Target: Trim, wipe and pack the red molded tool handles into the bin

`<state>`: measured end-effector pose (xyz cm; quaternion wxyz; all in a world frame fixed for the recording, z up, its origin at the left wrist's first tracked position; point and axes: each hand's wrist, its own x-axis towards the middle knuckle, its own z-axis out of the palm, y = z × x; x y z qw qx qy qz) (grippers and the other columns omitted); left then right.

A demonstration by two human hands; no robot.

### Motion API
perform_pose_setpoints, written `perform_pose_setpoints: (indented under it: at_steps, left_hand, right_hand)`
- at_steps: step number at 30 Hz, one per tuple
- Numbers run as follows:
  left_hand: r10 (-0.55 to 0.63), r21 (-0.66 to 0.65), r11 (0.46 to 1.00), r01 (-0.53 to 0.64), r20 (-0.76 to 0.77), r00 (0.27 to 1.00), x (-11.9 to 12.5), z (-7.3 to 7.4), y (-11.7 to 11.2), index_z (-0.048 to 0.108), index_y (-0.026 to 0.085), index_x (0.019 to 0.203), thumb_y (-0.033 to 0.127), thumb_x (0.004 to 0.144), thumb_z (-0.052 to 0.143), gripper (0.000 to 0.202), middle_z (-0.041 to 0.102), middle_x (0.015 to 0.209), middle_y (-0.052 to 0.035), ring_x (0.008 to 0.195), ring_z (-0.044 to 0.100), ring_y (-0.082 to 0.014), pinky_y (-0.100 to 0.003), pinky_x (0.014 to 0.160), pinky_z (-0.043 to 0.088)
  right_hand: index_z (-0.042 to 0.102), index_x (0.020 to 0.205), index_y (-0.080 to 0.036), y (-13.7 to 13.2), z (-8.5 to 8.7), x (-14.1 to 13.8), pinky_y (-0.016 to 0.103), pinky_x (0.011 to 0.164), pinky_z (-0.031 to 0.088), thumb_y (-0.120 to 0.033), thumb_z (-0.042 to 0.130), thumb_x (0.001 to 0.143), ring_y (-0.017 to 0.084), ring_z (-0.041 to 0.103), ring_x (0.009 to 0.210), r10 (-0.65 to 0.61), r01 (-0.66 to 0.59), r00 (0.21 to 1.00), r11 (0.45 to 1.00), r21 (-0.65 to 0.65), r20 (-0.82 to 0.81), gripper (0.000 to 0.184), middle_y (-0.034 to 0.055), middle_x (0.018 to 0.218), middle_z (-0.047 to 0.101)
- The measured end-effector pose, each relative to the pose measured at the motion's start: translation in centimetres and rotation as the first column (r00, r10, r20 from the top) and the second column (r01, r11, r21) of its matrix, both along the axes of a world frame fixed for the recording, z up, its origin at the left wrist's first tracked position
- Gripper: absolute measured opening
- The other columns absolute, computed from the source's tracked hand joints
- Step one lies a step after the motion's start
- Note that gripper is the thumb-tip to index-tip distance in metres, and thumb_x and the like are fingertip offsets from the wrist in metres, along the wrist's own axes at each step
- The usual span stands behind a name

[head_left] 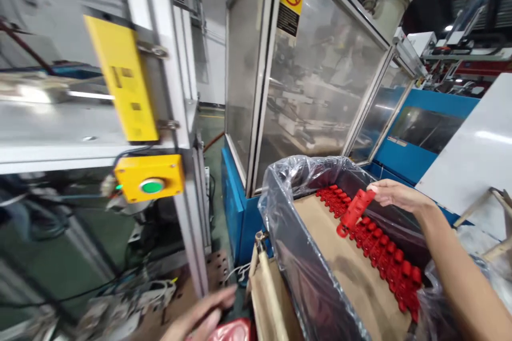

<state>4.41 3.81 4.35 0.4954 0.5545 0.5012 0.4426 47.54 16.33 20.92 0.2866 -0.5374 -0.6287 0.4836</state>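
My right hand (394,195) grips the upper end of a red plastic part (354,214), a ribbed, roughly cylindrical piece held tilted over a bin (320,277) lined with clear plastic. Inside, a row of similar red parts (384,250) lies on a brown cardboard sheet (326,237) along the bin's right side. Low in the view, somewhat blurred, my left hand (204,314) has its fingers stretched out and holds nothing visible. Just beside it is a shiny red object (232,330), cut off by the bottom edge, whose kind I cannot make out.
Left stands an aluminium post (164,63) bearing a yellow control box (150,176) with a green button. A machine with clear guard panels (320,79) rises behind the bin. A wooden frame (269,293) stands against the bin's left side, and cables lie on the floor.
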Motion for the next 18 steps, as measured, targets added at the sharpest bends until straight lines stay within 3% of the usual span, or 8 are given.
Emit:
perform_pose_setpoints:
  at_steps: [3, 5, 8, 10, 11, 13, 16, 18]
  left_hand:
    - [-0.043, 0.079, 0.996, 0.037, 0.084, 0.996, 1.3, 1.9, 1.3, 0.071, 0.033, 0.116, 0.069, 0.080, 0.063, 0.052, 0.070, 0.125, -0.0022, 0.126, 0.055, -0.0312, -0.047, 0.116, 0.034]
    - [-0.148, 0.147, 0.983, 0.112, 0.262, 0.954, 2.8, 3.3, 1.6, 0.072, 0.026, 0.119, 0.072, 0.081, 0.058, 0.061, 0.068, 0.129, -0.0068, 0.130, 0.052, -0.0312, -0.045, 0.118, 0.031]
    - [-0.319, 0.138, 0.945, 0.297, 0.594, 0.739, 4.3, 4.3, 0.8, 0.073, 0.019, 0.114, 0.073, 0.080, 0.059, 0.066, 0.073, 0.116, -0.0113, 0.113, 0.065, -0.0284, -0.040, 0.102, 0.048]
    - [-0.342, 0.129, 0.920, 0.370, 0.725, 0.598, 3.9, 3.9, -0.6, 0.071, 0.014, 0.117, 0.073, 0.082, 0.055, 0.070, 0.076, 0.094, -0.0118, 0.086, 0.072, -0.0233, -0.034, 0.081, 0.055]
    - [-0.320, 0.122, 0.925, 0.359, 0.759, 0.567, 3.2, 3.5, -1.4, 0.070, 0.012, 0.118, 0.072, 0.084, 0.053, 0.071, 0.074, 0.082, -0.0097, 0.070, 0.070, -0.0192, -0.029, 0.070, 0.054]
    - [-0.236, 0.107, 0.962, 0.250, 0.783, 0.576, 1.0, 2.8, -3.0, 0.069, 0.009, 0.117, 0.070, 0.086, 0.053, 0.071, 0.066, 0.065, -0.0040, 0.050, 0.060, -0.0118, -0.022, 0.054, 0.047]
    - [-0.107, 0.092, 0.994, 0.056, 0.778, 0.619, -3.2, 2.3, -4.9, 0.072, 0.010, 0.111, 0.071, 0.082, 0.060, 0.069, 0.062, 0.061, -0.0015, 0.046, 0.053, -0.0091, -0.021, 0.050, 0.041]
    - [-0.047, 0.075, 0.997, -0.016, 0.768, 0.639, -6.3, 2.3, -5.8, 0.074, 0.011, 0.107, 0.074, 0.076, 0.062, 0.072, 0.063, 0.062, -0.0025, 0.047, 0.054, -0.0104, -0.023, 0.052, 0.042]
  right_hand:
    - [0.053, 0.069, -0.016, -1.6, 2.3, -6.7, 0.022, 0.049, 0.019, -0.060, 0.088, 0.057, 0.004, 0.025, 0.053, 0.220, -0.226, 0.973, 0.970, -0.086, -0.074, 0.057, -0.0080, 0.058, 0.037]
    - [0.054, 0.071, -0.016, -2.7, 2.8, -11.6, 0.021, 0.049, 0.020, -0.061, 0.088, 0.056, 0.004, 0.024, 0.053, 0.338, -0.351, 0.934, 0.928, -0.123, -0.115, 0.059, -0.0082, 0.058, 0.037]
    - [0.055, 0.073, -0.016, -4.2, 2.5, -18.9, 0.020, 0.048, 0.022, -0.062, 0.087, 0.057, 0.004, 0.024, 0.053, 0.472, -0.494, 0.867, 0.857, -0.146, -0.162, 0.059, -0.0087, 0.057, 0.036]
    - [0.054, 0.074, -0.016, -5.1, 1.9, -23.1, 0.019, 0.049, 0.024, -0.061, 0.085, 0.061, 0.005, 0.024, 0.054, 0.523, -0.548, 0.832, 0.826, -0.131, -0.182, 0.056, -0.0089, 0.059, 0.035]
    - [0.054, 0.075, -0.017, -5.5, 1.5, -25.0, 0.019, 0.049, 0.025, -0.061, 0.083, 0.064, 0.005, 0.024, 0.054, 0.542, -0.568, 0.818, 0.814, -0.122, -0.191, 0.054, -0.0089, 0.060, 0.034]
    - [0.056, 0.080, -0.017, -6.2, 0.8, -28.3, 0.018, 0.049, 0.026, -0.064, 0.078, 0.070, 0.006, 0.028, 0.055, 0.555, -0.575, 0.812, 0.815, -0.078, -0.183, 0.053, -0.0080, 0.063, 0.036]
    - [0.062, 0.093, -0.016, -7.6, -0.3, -32.1, 0.019, 0.048, 0.031, -0.072, 0.065, 0.077, 0.008, 0.039, 0.058, 0.497, -0.489, 0.866, 0.864, 0.120, -0.056, 0.058, -0.0031, 0.073, 0.048]
    - [0.065, 0.097, -0.018, -9.1, -1.4, -34.2, 0.021, 0.050, 0.037, -0.070, 0.057, 0.083, 0.010, 0.046, 0.059, 0.406, -0.415, 0.909, 0.849, 0.328, 0.098, 0.055, -0.0010, 0.076, 0.053]
